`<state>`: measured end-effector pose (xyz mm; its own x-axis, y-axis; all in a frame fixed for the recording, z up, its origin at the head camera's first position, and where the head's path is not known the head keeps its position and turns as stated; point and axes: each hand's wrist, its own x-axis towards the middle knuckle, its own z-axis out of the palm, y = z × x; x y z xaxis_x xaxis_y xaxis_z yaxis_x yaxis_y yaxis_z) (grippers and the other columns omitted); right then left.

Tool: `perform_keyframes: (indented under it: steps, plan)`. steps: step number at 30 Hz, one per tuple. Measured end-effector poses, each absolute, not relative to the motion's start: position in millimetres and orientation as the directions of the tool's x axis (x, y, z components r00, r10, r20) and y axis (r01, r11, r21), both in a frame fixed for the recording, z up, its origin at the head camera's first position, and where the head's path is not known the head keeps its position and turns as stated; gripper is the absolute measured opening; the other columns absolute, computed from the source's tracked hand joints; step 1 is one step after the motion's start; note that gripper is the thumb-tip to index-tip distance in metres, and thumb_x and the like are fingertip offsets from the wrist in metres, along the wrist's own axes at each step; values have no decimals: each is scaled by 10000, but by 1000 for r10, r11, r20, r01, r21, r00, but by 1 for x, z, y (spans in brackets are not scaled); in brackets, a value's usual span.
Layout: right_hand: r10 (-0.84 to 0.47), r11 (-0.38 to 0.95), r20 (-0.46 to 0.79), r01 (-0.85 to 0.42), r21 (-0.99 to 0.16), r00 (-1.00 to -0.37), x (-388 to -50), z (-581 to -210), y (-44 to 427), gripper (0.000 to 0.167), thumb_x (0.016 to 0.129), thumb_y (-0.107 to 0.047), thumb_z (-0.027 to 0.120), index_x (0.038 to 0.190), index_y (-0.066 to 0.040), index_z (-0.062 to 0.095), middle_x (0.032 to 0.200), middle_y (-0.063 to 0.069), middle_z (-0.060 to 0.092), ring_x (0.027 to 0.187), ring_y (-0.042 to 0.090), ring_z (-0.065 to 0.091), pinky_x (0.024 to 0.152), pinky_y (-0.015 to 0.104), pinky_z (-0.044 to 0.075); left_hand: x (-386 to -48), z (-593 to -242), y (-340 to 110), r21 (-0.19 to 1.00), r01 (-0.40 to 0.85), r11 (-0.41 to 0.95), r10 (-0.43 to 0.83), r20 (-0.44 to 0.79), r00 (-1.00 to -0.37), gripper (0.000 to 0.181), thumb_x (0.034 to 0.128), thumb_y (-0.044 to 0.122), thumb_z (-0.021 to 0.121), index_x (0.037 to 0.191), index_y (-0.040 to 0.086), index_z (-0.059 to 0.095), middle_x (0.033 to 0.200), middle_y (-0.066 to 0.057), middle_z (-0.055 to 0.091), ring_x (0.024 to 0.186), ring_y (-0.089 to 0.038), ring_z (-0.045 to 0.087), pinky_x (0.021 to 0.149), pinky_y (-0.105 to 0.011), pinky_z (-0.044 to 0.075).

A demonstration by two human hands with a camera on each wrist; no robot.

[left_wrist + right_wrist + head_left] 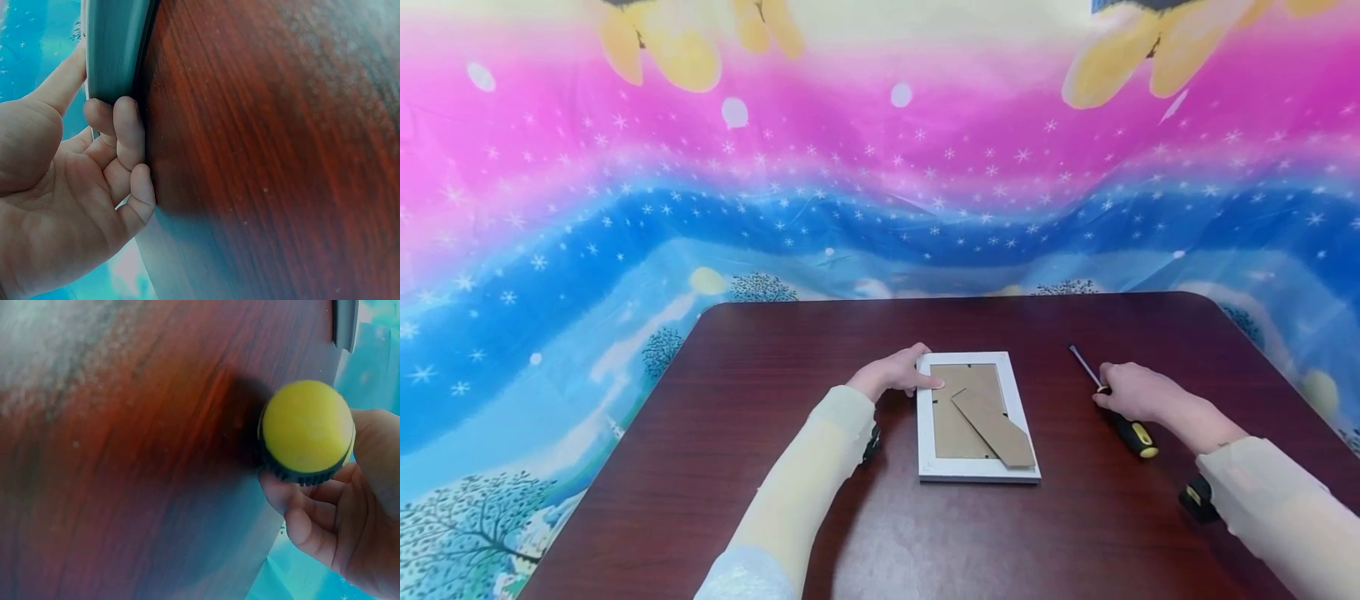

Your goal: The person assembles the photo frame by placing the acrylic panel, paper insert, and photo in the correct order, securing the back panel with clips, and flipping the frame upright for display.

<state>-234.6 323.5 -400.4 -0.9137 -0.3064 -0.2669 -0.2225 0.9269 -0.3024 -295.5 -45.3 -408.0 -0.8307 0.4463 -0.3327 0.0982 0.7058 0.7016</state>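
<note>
A white picture frame [927, 433] lies back side up on the table, with a brown backing board [951, 425] and a cardboard stand leg [996, 429] slanting across it. My left hand [895, 372] grips the frame's upper left edge, thumb over the top face. In the left wrist view, curled fingertips [128, 119] meet the frame's side [115, 53]. To the right, a screwdriver [1131, 433] with a black and yellow handle lies along the tabletop, its tip pointing away. My right hand [1138, 392] holds it near the front of the handle; the right wrist view shows its yellow end cap [307, 427].
The dark reddish-brown table [775, 358] has rounded far corners. A patterned cloth [850, 167] in pink and blue hangs behind it and along both sides. A black wrist device [1198, 498] sits under the right sleeve.
</note>
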Motion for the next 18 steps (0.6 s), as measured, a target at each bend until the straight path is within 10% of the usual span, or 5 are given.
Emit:
perform_keyframes:
  steps: [18]
  plan:
    - [-280,939,-239,-213,-269,-930,-230,-402,323,212,932,-196,626,853,-48,495,664,33,484,519,153,474,483,316,398,-296,-408,-46,705,106,701,458,-332,-825,625,919,274,694,1408,58,372,1001,-88,536,719,-198,547,709,-314,485]
